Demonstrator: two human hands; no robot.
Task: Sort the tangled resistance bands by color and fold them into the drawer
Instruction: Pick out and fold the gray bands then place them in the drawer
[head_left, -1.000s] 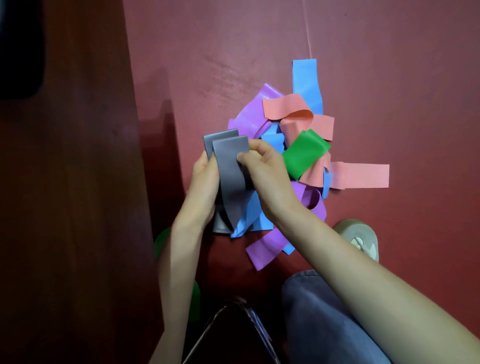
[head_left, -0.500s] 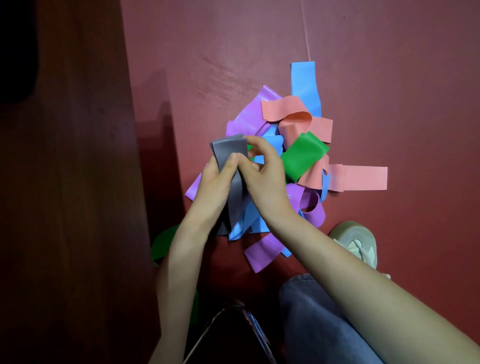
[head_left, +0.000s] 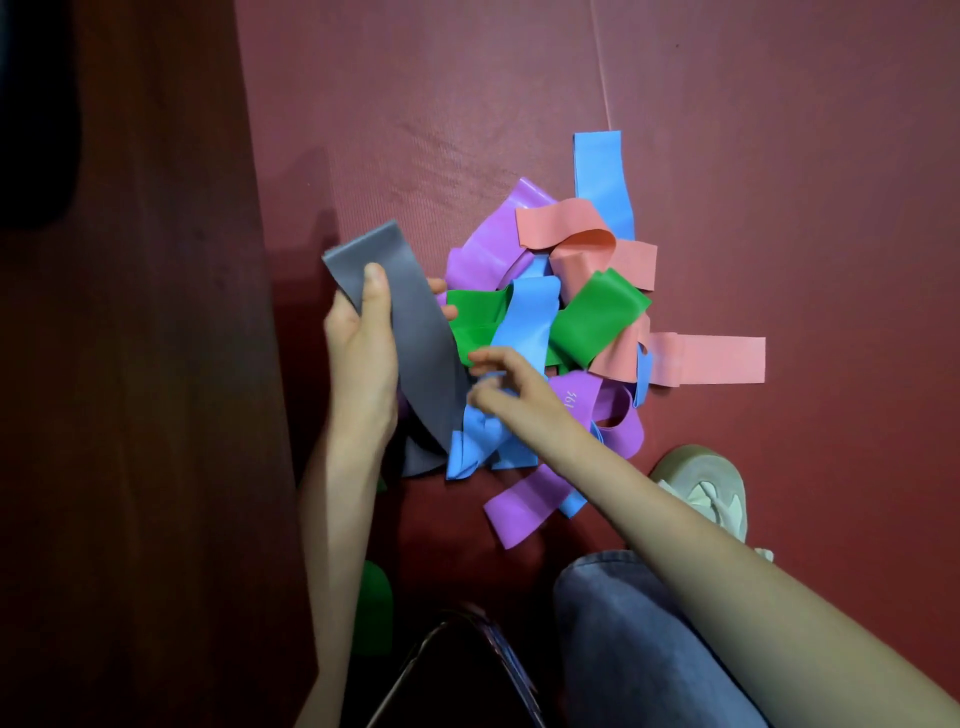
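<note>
Left hand (head_left: 363, 353) fingers pinch grey band (head_left: 415, 332); right hand (head_left: 519, 389) fingers spread (blurred); purple band (head_left: 584, 397) print unreadable.

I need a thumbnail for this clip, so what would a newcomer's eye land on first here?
The bright tangle of bands in purple, pink, blue and green, heaped mid-frame on the dark red mat. Next, the grey band, raised at the heap's left edge in the grip of the left hand, thumb pressed on top. The right hand reaches into the heap's near side, slightly blurred.
</note>
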